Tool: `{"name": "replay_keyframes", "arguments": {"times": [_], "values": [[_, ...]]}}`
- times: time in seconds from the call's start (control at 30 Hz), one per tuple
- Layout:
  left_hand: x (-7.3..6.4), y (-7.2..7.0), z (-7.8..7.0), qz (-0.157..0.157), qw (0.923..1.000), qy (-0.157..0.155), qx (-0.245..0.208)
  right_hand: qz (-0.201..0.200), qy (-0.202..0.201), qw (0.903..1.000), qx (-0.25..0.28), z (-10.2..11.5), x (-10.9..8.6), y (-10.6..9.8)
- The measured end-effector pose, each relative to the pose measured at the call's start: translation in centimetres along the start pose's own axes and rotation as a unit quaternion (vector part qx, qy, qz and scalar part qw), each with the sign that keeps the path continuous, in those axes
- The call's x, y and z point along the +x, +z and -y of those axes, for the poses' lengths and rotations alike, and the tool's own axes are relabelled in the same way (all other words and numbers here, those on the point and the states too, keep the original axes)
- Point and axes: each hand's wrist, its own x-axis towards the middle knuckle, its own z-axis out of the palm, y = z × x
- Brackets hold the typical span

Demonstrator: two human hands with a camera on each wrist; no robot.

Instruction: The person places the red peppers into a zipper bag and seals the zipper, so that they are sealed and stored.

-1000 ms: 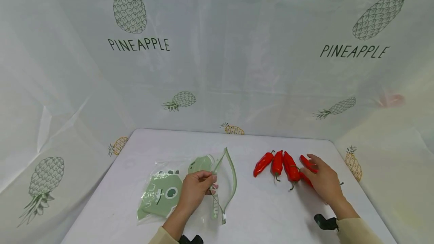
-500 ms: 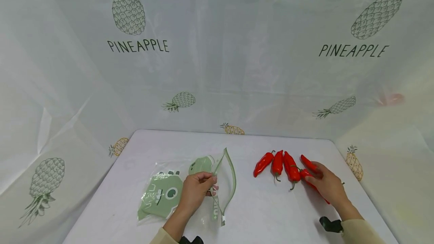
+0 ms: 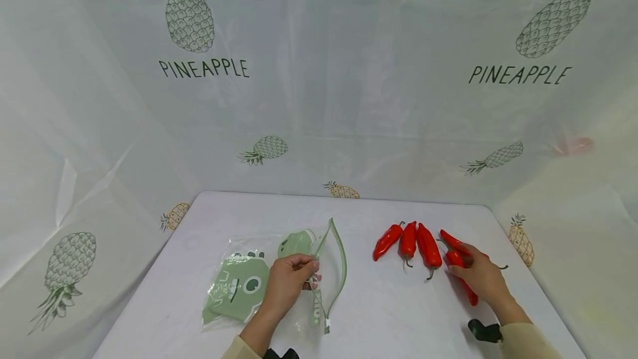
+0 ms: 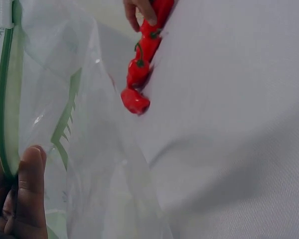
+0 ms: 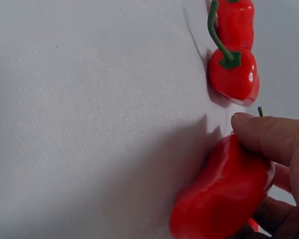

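Note:
My left hand [image 3: 289, 278] pinches the green-edged mouth of a clear zip bag [image 3: 344, 259], which gapes open toward the right. The bag lies on the table with a green cartoon face [image 3: 239, 287] printed on it. In the left wrist view, thumb and fingers grip its green zip edge [image 4: 6, 104]. At the right, my right hand [image 3: 482, 280] holds a red chili pepper [image 5: 224, 194] between thumb and fingers, its lower end pointing toward me. Another red pepper [image 3: 450, 238] lies just behind that hand, partly covered by it.
Three more red peppers lie side by side left of my right hand: a left one [image 3: 386, 241], a middle one [image 3: 407, 240] and a right one [image 3: 428, 249]. The white table [image 3: 369, 314] ends at a pineapple-printed curtain [image 3: 319, 98] behind and beside it.
My right hand has come slightly nearer and taken hold of a pepper, which has turned and shifted away from the three lying to its left. My left hand and the bag stay nearly still.

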Motion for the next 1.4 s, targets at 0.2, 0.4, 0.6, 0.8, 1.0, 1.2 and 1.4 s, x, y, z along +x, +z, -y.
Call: {"name": "replay_keyframes", "arguments": {"times": [0.2, 0.4, 0.6, 0.8, 1.0, 1.2, 1.4], "values": [[0.1, 0.0, 0.1, 0.001, 1.0000, 0.000, 0.008, -0.002, 0.013, 0.9998, 0.013, 0.0, 0.0, -0.1], [0.1, 0.0, 0.2, 0.000, 0.9999, 0.002, 0.016, -0.021, -0.001, 0.9989, 0.041, 0.4, -0.4, -0.1], [0.0, 0.0, 0.2, -0.002, 0.9999, 0.001, 0.012, -0.015, -0.021, 0.9931, 0.115, 1.4, -1.0, 0.0], [0.0, -0.1, 0.3, 0.002, 1.0000, 0.001, 0.008, 0.009, -0.032, 0.9752, 0.219, 2.6, -1.5, 0.5], [0.1, -0.1, 0.3, 0.005, 0.9999, 0.001, 0.016, 0.017, -0.020, 0.9606, 0.277, 3.8, -1.7, 1.1], [0.2, -0.2, 0.3, 0.007, 0.9999, 0.002, 0.014, 0.028, -0.022, 0.9563, 0.290, 5.2, -2.2, 1.6], [0.2, -0.3, 0.2, 0.007, 0.9999, 0.006, 0.012, 0.032, -0.029, 0.9530, 0.300, 7.0, -3.0, 2.1]]}}
